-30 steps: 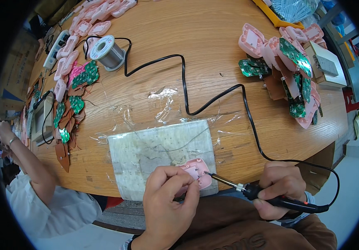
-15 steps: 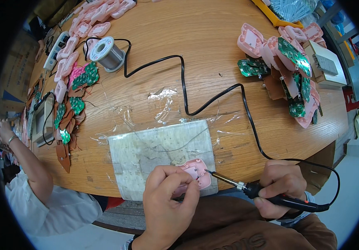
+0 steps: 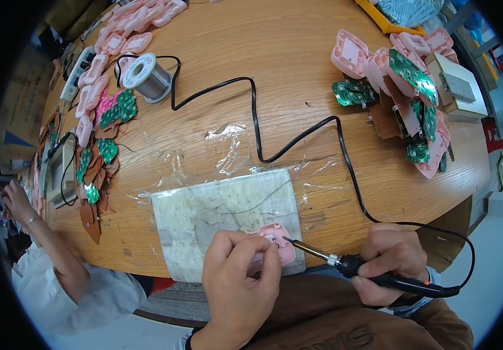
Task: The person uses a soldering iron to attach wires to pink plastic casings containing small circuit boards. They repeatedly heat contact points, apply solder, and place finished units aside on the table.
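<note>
A pink plastic shell (image 3: 288, 252) lies over the near right part of a worn, whitish work mat (image 3: 228, 201). My left hand (image 3: 241, 280) is closed on the shell's left side, thumb and fingers hiding much of its inside. Small dark parts show in the shell beside my fingertips; they are too small to name. In my right hand (image 3: 391, 263) is a black-handled soldering iron (image 3: 353, 266), pointing left. Its tip is over the shell's inner right part; whether it touches, I cannot tell. A black cord (image 3: 257, 116) runs from the handle's end across the table.
A solder wire spool (image 3: 151, 81) stands at the far left, near pink shells (image 3: 92, 70), green circuit boards (image 3: 120, 108) and a power strip (image 3: 77, 74). More boards and shells (image 3: 417, 81) are heaped at the right by a box (image 3: 455, 87). At left, a co-worker's arm (image 3: 50, 245) reaches over.
The iron's tip has shifted slightly left over the shell. My left hand has moved a little, still on the shell. The co-worker's hand at left has moved.
</note>
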{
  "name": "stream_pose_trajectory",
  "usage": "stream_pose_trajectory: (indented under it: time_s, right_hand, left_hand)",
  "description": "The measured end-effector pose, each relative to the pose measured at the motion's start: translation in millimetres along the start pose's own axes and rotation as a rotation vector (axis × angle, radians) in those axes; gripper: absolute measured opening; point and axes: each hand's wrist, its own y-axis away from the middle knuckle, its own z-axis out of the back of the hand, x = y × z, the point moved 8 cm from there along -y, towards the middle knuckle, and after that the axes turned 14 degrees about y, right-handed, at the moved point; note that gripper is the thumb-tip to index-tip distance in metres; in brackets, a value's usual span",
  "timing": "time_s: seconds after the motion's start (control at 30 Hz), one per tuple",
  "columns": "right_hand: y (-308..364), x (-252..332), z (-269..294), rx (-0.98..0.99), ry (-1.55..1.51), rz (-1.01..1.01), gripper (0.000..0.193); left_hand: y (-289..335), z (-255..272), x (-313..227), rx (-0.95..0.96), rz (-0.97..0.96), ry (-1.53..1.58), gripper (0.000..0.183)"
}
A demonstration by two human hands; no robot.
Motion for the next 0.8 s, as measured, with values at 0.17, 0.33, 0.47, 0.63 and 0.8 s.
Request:
stream_pose_trajectory:
  time_s: [0.17,0.33,0.47,0.63,0.8]
  right_hand:
    - [-1,0,-6,0.016,-0.007,0.0,0.021]
    - [-4,-2,-8,0.035,-0.006,-0.012,0.02]
    - [-5,0,-12,0.088,0.018,0.012,0.018]
    - [-6,1,-11,0.069,0.033,0.043,0.018]
    - [-3,-2,3,-0.033,-0.011,0.009,0.02]
  left_hand:
    - [0,-1,3,-0.022,0.032,0.022,0.012]
    - [-1,-2,1,-0.023,0.021,0.011,0.012]
    - [-3,-2,1,-0.006,0.046,-0.002,0.012]
    - [-4,-2,-2,0.001,0.019,-0.035,0.011]
    - [-4,-3,-2,0.009,0.013,-0.04,0.011]
